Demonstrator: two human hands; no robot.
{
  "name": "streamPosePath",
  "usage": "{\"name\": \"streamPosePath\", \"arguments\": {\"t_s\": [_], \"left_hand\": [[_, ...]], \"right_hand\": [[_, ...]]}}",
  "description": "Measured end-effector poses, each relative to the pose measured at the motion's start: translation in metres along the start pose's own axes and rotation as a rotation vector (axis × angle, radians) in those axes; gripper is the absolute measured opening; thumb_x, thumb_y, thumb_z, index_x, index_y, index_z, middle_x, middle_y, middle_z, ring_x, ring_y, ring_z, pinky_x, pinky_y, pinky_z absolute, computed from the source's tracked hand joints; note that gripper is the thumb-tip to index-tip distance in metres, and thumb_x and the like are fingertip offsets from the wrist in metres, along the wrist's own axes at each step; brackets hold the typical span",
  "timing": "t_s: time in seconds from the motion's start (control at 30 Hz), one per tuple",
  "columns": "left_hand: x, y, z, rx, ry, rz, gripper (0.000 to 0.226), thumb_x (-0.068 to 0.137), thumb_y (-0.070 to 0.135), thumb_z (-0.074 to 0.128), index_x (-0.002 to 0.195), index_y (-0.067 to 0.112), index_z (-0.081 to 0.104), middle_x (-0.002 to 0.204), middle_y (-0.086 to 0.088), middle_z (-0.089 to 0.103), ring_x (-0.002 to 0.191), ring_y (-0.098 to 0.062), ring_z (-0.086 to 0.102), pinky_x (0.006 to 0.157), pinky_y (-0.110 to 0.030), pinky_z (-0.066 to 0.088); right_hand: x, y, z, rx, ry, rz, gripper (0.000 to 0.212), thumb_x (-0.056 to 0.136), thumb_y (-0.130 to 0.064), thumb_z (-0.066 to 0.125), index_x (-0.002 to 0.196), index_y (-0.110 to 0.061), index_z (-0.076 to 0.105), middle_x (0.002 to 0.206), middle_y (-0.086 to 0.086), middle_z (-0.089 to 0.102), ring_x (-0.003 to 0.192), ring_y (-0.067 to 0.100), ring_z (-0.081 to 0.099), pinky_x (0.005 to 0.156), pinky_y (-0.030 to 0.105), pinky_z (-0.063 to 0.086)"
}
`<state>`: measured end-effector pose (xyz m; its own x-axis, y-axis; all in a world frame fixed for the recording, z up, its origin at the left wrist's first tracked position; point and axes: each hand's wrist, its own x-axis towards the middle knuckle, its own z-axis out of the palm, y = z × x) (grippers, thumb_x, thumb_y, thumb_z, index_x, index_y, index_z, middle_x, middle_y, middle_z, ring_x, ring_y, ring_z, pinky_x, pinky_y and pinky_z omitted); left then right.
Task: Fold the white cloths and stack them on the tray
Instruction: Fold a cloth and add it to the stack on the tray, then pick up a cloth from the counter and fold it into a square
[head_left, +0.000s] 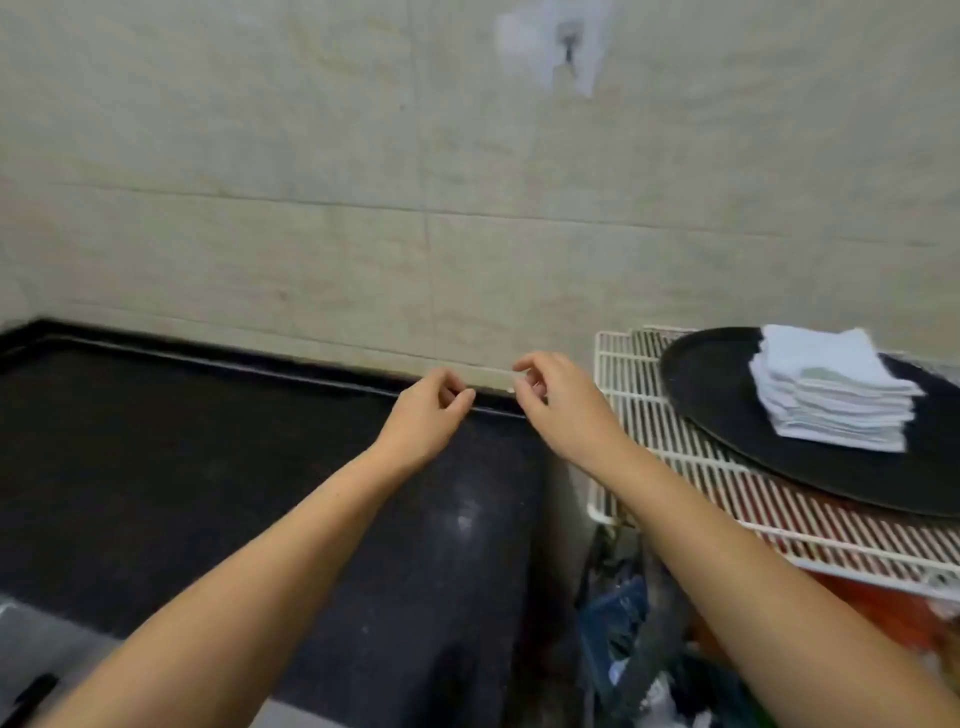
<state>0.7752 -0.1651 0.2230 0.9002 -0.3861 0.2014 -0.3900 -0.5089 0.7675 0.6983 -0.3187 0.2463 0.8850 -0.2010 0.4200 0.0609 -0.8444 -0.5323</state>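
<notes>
A stack of several folded white cloths sits on a round black tray at the right. Both my arms reach forward over the dark countertop. My left hand hovers near the counter's back edge with its fingers loosely curled, holding nothing. My right hand is just to its right, fingers also loosely curled and empty, a little left of the tray. No loose cloth shows on the counter.
The tray rests on a white wire rack beside the counter. A tiled wall rises right behind. Below the rack lies clutter, with blue and orange items. A dark object sits at the bottom left.
</notes>
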Motion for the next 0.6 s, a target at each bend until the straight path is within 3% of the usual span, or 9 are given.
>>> {"name": "streamPosePath", "arguments": {"t_s": [0.13, 0.33, 0.47, 0.6], "left_hand": [[-0.072, -0.103, -0.107, 0.179, 0.092, -0.102, 0.015, 0.093, 0.032, 0.053, 0.096, 0.018, 0.056, 0.080, 0.004, 0.062, 0.074, -0.016, 0.058, 0.067, -0.031, 0.046], [-0.169, -0.231, -0.219, 0.419, 0.165, -0.299, 0.015, 0.094, 0.033, 0.049, 0.098, 0.020, 0.055, 0.085, 0.005, 0.060, 0.081, -0.016, 0.058, 0.074, -0.037, 0.050], [-0.214, -0.301, -0.269, 0.478, 0.222, -0.489, 0.022, 0.093, 0.034, 0.049, 0.106, 0.018, 0.057, 0.101, -0.003, 0.062, 0.098, -0.024, 0.058, 0.084, -0.041, 0.049], [-0.247, -0.362, -0.308, 0.571, 0.235, -0.675, 0.035, 0.096, 0.037, 0.045, 0.123, 0.017, 0.050, 0.123, -0.006, 0.053, 0.118, -0.026, 0.048, 0.096, -0.041, 0.042]], "right_hand": [[-0.022, -0.095, 0.123, 0.050, -0.164, -0.121, 0.039, 0.097, -0.033, 0.045, 0.132, -0.016, 0.046, 0.114, 0.001, 0.054, 0.104, 0.017, 0.053, 0.090, 0.037, 0.046], [-0.062, -0.211, 0.281, -0.089, -0.380, -0.271, 0.047, 0.099, -0.039, 0.037, 0.141, -0.020, 0.035, 0.136, -0.001, 0.046, 0.124, 0.020, 0.045, 0.099, 0.038, 0.037], [-0.081, -0.263, 0.359, -0.191, -0.503, -0.365, 0.049, 0.099, -0.040, 0.036, 0.143, -0.020, 0.032, 0.139, 0.000, 0.043, 0.125, 0.021, 0.044, 0.099, 0.038, 0.035], [-0.081, -0.304, 0.425, -0.189, -0.602, -0.422, 0.049, 0.099, -0.039, 0.036, 0.144, -0.019, 0.032, 0.142, 0.001, 0.040, 0.128, 0.023, 0.041, 0.102, 0.040, 0.032]]}}
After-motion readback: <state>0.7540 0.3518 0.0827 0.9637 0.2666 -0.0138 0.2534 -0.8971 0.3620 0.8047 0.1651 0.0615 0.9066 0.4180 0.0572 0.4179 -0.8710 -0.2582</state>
